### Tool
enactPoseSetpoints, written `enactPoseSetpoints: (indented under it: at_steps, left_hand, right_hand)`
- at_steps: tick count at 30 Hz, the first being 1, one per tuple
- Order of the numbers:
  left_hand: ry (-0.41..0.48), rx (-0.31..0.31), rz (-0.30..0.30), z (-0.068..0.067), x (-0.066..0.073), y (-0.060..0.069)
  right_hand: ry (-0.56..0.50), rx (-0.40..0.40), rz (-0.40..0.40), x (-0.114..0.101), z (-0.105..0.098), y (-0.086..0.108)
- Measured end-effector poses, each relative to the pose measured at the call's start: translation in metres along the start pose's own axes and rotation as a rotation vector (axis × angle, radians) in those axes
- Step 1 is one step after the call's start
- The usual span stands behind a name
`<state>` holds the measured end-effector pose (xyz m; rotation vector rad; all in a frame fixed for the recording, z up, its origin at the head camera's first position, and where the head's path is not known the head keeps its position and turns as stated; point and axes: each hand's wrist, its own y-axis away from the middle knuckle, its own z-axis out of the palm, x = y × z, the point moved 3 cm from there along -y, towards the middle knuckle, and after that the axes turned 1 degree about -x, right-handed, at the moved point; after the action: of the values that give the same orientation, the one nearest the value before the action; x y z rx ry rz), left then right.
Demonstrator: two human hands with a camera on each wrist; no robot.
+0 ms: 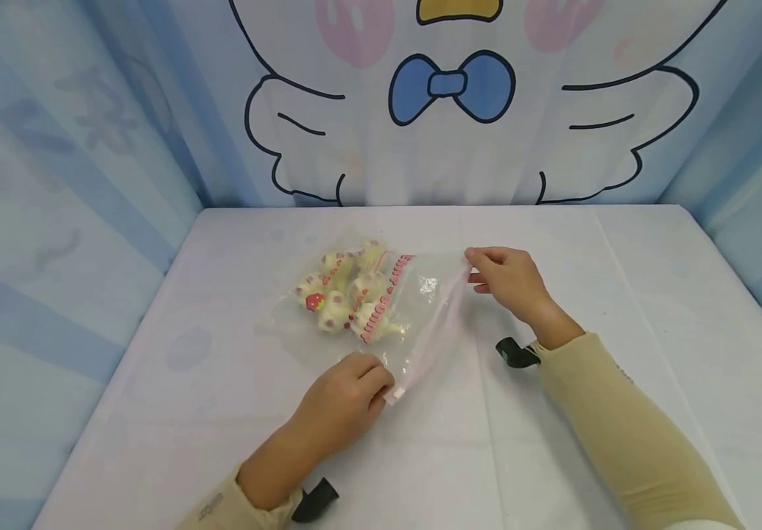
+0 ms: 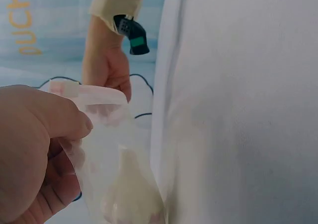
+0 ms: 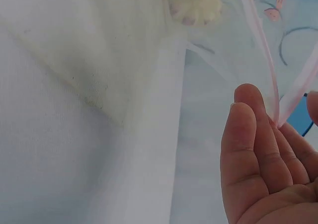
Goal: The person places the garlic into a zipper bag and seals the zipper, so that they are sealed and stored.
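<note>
A clear zip bag (image 1: 420,294) with a pink mouth edge and red print lies tilted on the white table, its mouth facing right. Several cream, paw-like pieces (image 1: 334,311) are inside it; one piece (image 2: 131,194) shows through the plastic in the left wrist view. My left hand (image 1: 344,401) pinches the near corner of the mouth, beside the white slider (image 2: 69,88). At the far corner, my right hand (image 1: 509,283) holds the edge by its fingertips. In the right wrist view, the two pink edges (image 3: 262,40) spread apart from that corner.
The white table (image 1: 619,442) extends around the bag, with its back edge just beyond it. Behind hangs a pale curtain with a cartoon duck and a blue bow tie (image 1: 447,85). Blue patterned curtains (image 1: 43,294) stand at both sides. A black device (image 1: 516,353) sits at each wrist.
</note>
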<state>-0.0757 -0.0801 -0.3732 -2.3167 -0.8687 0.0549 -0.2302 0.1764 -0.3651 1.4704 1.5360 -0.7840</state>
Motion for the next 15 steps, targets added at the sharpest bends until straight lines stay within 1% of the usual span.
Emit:
enactPoseSetpoints:
  at_steps: [3, 9, 12, 15]
  left_hand:
    - [0.011, -0.013, -0.043, -0.002, -0.006, 0.003]
    - [0.003, -0.030, -0.117, -0.007, -0.012, 0.008]
    - [0.009, -0.039, -0.125, -0.007, -0.014, 0.008]
    - [0.020, -0.044, -0.117, -0.007, -0.014, 0.008]
  right_hand:
    - [-0.020, 0.001, 0.022, 0.005, -0.003, -0.003]
    - [-0.099, -0.006, 0.051, 0.011, -0.005, -0.006]
    - [-0.119, -0.007, 0.057, 0.012, -0.005, -0.007]
    - [-0.112, -0.003, 0.063, 0.013, -0.005, -0.007]
